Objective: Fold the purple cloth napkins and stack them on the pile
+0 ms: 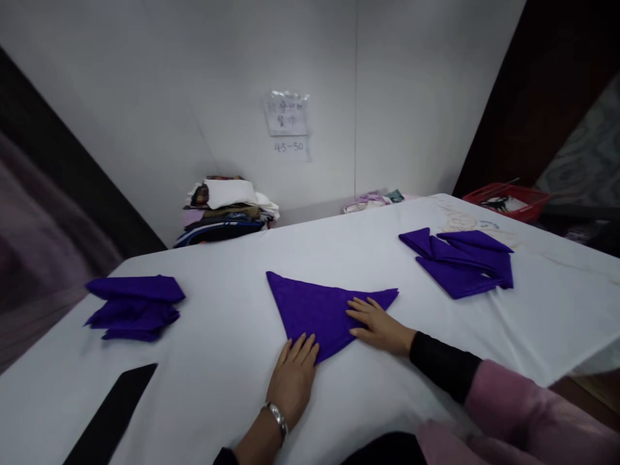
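Note:
A purple cloth [312, 310] lies flat in a rough triangle on the white-covered table [217, 387]. My left hand [293, 378], with a silver bracelet at the wrist, rests its outstretched fingertips on the cloth's lower left edge. On the right part of the same cloth, my right hand [378, 326] lies flat with its fingers spread. Neither hand grips anything.
Folded purple cloths [135, 307] are stacked at the left, and more purple cloths [472, 261] lie at the right. A black strip [113, 413] is at the lower left. Behind the table are a fabric pile [225, 210] and a red basket [530, 205].

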Demonstrator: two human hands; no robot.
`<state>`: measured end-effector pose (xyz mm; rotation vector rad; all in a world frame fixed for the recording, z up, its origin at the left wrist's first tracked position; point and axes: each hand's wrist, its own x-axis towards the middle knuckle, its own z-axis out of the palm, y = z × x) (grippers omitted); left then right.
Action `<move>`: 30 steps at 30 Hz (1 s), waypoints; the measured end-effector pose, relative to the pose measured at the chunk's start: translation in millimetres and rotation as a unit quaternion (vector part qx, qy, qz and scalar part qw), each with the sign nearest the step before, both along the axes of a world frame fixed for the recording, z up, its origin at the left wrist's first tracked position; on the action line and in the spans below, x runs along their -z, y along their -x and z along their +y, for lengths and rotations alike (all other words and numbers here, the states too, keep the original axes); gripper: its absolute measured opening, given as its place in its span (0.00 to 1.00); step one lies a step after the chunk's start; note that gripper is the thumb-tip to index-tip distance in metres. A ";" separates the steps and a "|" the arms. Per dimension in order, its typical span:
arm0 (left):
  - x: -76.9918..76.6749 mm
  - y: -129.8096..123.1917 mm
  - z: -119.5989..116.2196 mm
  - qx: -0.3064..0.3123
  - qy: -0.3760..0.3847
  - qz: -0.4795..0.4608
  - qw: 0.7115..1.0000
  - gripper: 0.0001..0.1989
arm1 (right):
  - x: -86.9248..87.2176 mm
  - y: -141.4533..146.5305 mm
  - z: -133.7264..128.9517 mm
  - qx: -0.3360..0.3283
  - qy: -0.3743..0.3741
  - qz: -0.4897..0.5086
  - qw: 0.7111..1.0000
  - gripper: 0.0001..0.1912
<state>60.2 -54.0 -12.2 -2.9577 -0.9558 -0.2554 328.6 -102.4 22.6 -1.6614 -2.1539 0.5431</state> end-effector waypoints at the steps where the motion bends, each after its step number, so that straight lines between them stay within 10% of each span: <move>1: 0.1 1.9 0.2 -0.007 -0.001 -0.001 1.000 0.19 | 1.8 -9.1 -4.4 0.003 0.002 -0.014 1.000 0.29; 14: -17.2 14.6 -22.9 -0.080 0.009 -0.087 0.993 0.17 | 38.0 -87.0 -29.1 0.016 -0.163 -0.085 0.983 0.20; 30: -39.2 0.0 -33.7 -0.149 0.002 0.009 0.989 0.15 | 8.9 -91.8 -11.3 -0.040 -0.117 -0.112 0.986 0.20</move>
